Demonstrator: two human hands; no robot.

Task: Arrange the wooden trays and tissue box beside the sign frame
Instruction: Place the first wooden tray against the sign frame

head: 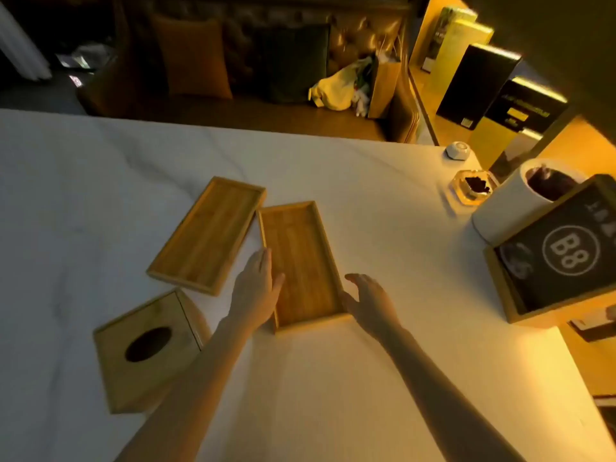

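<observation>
On white table: 2 wooden trays (empty), 1 tissue box; 2 hands flank near tray, fingers spread.

Two wooden trays, one tissue box, two hands

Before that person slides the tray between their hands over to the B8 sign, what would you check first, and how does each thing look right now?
1. Both hands on the near tray: left hand lies on its left rim, right hand at its right edge. Firm grip: cannot tell.
2. Tray empty: ok.
3. Path to the sign frame: bare tabletop between them, ok.
4. Room beside the frame: the white cup and ashtray stand close behind it; space in front looks free, ok.
5. Far tray: its corner sits very near the held tray, maybe touching; cannot tell.
6. Tissue box: apart, out of the way, ok.
</observation>
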